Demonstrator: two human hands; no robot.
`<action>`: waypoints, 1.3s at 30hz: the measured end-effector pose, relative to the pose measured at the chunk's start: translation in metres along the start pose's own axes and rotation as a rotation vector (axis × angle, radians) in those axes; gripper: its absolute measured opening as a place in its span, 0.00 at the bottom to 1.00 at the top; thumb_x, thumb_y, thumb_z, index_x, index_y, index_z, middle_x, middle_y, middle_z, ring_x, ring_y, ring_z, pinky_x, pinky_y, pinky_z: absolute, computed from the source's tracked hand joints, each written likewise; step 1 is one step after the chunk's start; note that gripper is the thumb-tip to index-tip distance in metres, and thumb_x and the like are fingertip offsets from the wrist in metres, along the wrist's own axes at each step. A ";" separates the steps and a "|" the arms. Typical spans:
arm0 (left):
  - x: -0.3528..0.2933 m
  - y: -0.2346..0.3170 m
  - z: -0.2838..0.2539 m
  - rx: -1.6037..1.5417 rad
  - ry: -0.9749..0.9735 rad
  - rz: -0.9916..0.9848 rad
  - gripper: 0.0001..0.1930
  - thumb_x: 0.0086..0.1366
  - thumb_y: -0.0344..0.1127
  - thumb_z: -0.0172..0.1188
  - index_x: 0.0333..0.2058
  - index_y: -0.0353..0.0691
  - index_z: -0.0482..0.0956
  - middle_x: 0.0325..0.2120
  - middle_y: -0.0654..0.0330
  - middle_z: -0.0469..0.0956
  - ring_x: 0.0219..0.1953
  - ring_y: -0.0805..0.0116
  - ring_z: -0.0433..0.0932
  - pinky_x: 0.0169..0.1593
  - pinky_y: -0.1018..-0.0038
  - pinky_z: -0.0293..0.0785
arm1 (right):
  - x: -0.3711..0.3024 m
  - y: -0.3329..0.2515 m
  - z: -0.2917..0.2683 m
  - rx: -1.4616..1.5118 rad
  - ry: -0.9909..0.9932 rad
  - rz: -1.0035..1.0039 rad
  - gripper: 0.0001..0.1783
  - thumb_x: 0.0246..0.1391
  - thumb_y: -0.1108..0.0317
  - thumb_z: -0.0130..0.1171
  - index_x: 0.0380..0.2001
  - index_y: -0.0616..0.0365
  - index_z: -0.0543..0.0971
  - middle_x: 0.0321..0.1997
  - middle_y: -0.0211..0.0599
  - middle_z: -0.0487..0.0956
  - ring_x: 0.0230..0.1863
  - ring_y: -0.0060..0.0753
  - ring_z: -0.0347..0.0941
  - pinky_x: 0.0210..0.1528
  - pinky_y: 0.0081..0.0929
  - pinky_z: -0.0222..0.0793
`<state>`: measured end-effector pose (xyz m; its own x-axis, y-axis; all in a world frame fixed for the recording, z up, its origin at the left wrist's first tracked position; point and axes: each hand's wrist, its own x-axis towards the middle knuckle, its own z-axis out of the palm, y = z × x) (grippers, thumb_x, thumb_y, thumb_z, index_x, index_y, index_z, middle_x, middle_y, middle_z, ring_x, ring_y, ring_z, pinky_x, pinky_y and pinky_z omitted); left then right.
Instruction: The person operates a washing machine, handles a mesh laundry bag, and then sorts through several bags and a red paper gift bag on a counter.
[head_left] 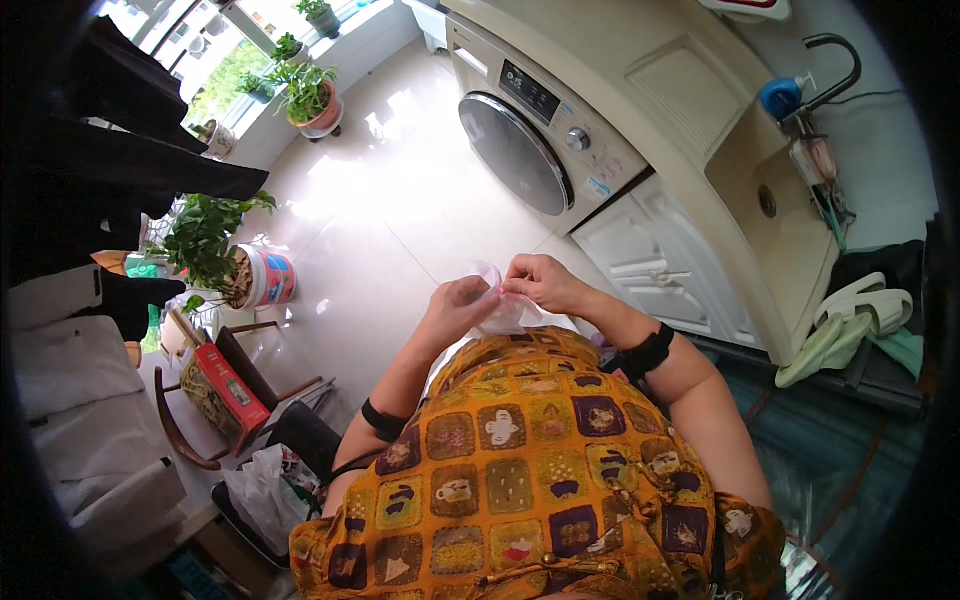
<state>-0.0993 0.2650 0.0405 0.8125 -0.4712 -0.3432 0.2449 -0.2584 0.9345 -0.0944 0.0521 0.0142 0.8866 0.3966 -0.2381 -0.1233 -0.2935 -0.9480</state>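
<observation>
In front of my waist, a thin, see-through plastic bag (503,318) with a pinkish tint hangs between my two hands. My left hand (459,306) pinches its upper edge from the left, fingers closed. Close beside it, my right hand (545,284) pinches the same bag with thumb and forefinger. A small pink spot shows where the fingertips meet; what it is I cannot make out. The lower part of the bag lies close against my orange patterned clothing (520,430). Dark bands sit on both my arms.
A front-loading washing machine (520,150) stands ahead right, beside a beige sink counter (690,80) above a white cabinet (650,250). Pale slippers (850,330) lie at the right. On the left are a potted plant (270,275), a chair holding a red box (230,385), and hanging dark clothes (110,160).
</observation>
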 end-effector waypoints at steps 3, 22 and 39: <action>-0.005 0.002 -0.008 -0.225 -0.041 -0.049 0.10 0.62 0.36 0.62 0.27 0.35 0.78 0.21 0.67 0.73 0.25 0.80 0.69 0.29 0.82 0.64 | 0.001 -0.003 -0.005 -0.032 -0.059 0.057 0.11 0.52 0.63 0.62 0.29 0.62 0.79 0.27 0.37 0.80 0.29 0.27 0.73 0.33 0.25 0.68; 0.025 -0.022 -0.035 0.344 -0.160 0.029 0.06 0.61 0.31 0.60 0.34 0.35 0.76 0.27 0.61 0.77 0.33 0.72 0.76 0.36 0.74 0.73 | -0.025 0.020 -0.028 0.438 -0.014 0.230 0.08 0.61 0.69 0.51 0.30 0.63 0.73 0.27 0.32 0.77 0.26 0.21 0.72 0.28 0.20 0.68; 0.313 -0.135 0.078 0.513 -0.026 -0.145 0.19 0.56 0.40 0.61 0.45 0.37 0.75 0.37 0.53 0.80 0.40 0.59 0.80 0.45 0.68 0.74 | -0.095 -0.018 -0.248 -0.621 1.054 0.108 0.10 0.48 0.67 0.67 0.30 0.57 0.75 0.24 0.26 0.72 0.27 0.20 0.66 0.30 0.20 0.64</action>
<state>0.0803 0.0866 -0.2009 0.7744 -0.4195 -0.4737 0.0580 -0.6984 0.7133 -0.0656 -0.1957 0.1064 0.8472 -0.4679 0.2515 -0.2404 -0.7599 -0.6039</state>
